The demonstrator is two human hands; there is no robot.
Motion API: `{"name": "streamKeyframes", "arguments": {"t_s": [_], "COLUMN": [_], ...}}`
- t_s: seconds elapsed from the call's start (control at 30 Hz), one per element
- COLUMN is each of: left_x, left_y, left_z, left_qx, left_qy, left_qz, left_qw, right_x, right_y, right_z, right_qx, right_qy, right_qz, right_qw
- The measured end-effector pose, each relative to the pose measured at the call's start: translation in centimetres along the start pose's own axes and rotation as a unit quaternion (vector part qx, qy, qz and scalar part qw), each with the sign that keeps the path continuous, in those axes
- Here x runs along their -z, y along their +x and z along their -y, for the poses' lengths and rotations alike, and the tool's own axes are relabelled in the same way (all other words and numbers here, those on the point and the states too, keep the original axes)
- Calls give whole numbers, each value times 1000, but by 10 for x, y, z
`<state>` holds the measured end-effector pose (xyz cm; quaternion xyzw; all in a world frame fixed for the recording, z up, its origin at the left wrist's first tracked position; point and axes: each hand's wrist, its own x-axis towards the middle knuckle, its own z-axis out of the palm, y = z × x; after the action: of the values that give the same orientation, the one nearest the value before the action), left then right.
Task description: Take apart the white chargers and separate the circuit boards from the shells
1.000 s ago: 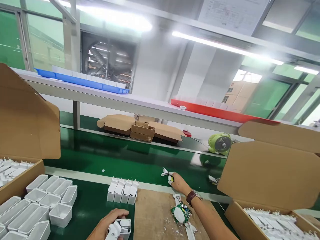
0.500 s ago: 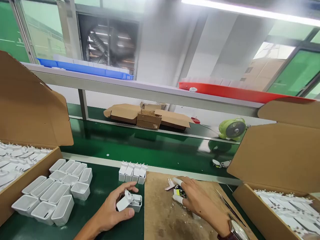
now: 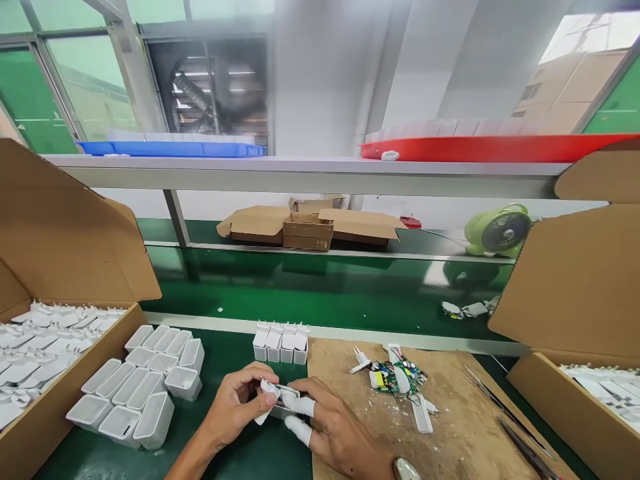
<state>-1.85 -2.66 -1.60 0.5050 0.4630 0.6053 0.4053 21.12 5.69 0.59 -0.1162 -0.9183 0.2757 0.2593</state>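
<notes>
A: Start from left, how to run it?

B: Past carton [image 3: 90, 380] and open trays [image 3: 145, 390], keep left elbow wide; would hate to knock those

A: Left hand [image 3: 239, 405]?

B: Pinching white plug piece [image 3: 270, 386], thumb against finger. Seems to be lining up with white case [image 3: 281, 413], low centre, just left of brown sheet [image 3: 465, 427]. Bring in square, don't lever

A: Right hand [image 3: 336, 421]?

B: Grasping right end of case, white cots [image 3: 299, 430] on two fingertips. Best to hold level and still, push straight, stop if resisting. Keep forearm off circuit boards [image 3: 413, 377], probably fragile

A: Hidden, same order?

B: Carton cut off at left edge. Most of plug piece and inside of case lost behind fingers; can't tell whether seated or merely touching. Watch [image 3: 406, 469] clipped at bottom. Boards overlapping, can't count. Dark tool [image 3: 525, 448] beside tweezers [image 3: 520, 423] cut off too, can't identify. Far carton [image 3: 575, 427] cropped at right edge
</notes>
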Motion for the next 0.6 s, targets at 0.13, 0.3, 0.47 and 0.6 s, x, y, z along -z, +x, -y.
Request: {"name": "streamKeyframes", "arguments": {"t_s": [0.13, 0.3, 0.47, 0.6], "left_x": [-3, -15, -38, -50], "left_y": [3, 1, 3, 7], "left_z": [4, 5, 11, 12], "left_qx": [15, 38, 29, 0], "left_qy": [-1, 16, 82, 176], "left_qz": [-47, -122, -207, -238], "left_qw": [999, 992, 975, 955], "right_x": [-7, -26, -27, -24], "right_y": [-3, -13, -15, -12], "right_z": [-2, -12, -7, -1], "right_qx": [0, 15, -10, -25], "right_qy": [18, -77, -194, -270], "right_qz": [-9, -38, 55, 101], "right_qw": [1000, 996, 979, 957]}}
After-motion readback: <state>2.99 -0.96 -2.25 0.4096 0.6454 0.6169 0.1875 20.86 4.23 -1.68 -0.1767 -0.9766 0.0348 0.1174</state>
